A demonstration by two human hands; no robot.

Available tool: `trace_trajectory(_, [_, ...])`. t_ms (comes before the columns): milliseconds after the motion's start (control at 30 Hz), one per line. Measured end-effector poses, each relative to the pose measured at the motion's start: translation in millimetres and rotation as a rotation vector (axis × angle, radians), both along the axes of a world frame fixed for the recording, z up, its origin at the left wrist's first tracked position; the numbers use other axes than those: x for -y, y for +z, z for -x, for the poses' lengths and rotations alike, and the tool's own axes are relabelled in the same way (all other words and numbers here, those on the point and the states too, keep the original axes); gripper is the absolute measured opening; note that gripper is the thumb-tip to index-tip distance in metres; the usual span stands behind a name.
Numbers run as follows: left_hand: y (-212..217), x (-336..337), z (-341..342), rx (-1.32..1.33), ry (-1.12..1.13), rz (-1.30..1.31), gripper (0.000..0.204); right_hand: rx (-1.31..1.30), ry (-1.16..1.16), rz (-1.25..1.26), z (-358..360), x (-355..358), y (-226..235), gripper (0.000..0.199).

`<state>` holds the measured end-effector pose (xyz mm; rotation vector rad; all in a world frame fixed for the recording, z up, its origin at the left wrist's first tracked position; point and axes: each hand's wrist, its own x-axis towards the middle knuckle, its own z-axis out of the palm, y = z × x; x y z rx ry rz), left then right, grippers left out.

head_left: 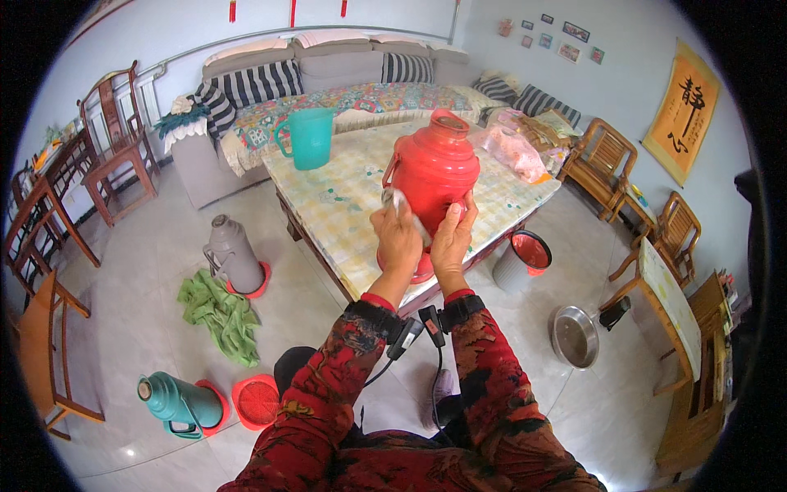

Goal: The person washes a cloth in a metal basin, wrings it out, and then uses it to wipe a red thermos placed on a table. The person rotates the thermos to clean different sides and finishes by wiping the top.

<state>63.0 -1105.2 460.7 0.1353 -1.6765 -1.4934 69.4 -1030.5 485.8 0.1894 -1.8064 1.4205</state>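
A red thermos flask (434,168) stands upright before me at the near side of the table (348,221), which has a pale checked cover. My left hand (398,242) is closed on a whitish cloth (420,231) and presses it to the flask's lower left side. My right hand (451,238) grips the flask's lower right side, with the thumb on the near face. Whether the flask's base rests on the table or is lifted is hard to tell. A teal plastic jug (311,139) stands farther back on the table, to the left.
On the floor at left are a grey thermos (234,254), a green cloth (217,316), a teal thermos (184,404) lying on its side and a red round basket-like piece (257,401). At right stand a waste bin (512,269) and a metal basin (575,337). A sofa (336,70) lies beyond.
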Motion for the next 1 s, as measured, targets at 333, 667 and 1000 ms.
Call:
trace_trajectory(333, [43, 49, -17, -0.022, -0.993, -1.06, 0.036, 0.367, 0.339, 0.096, -23, -21, 11, 0.062])
trace_trajectory(667, [35, 46, -81, 0.045, -1.344, -1.084, 0.046, -0.085, 0.142, -0.364, -114, -30, 21, 0.049])
trace_trajectory(1000, [13, 21, -120, 0.229, -0.983, -0.288, 0.029, 0.581, 0.537, -0.012, -132, -84, -19, 0.047])
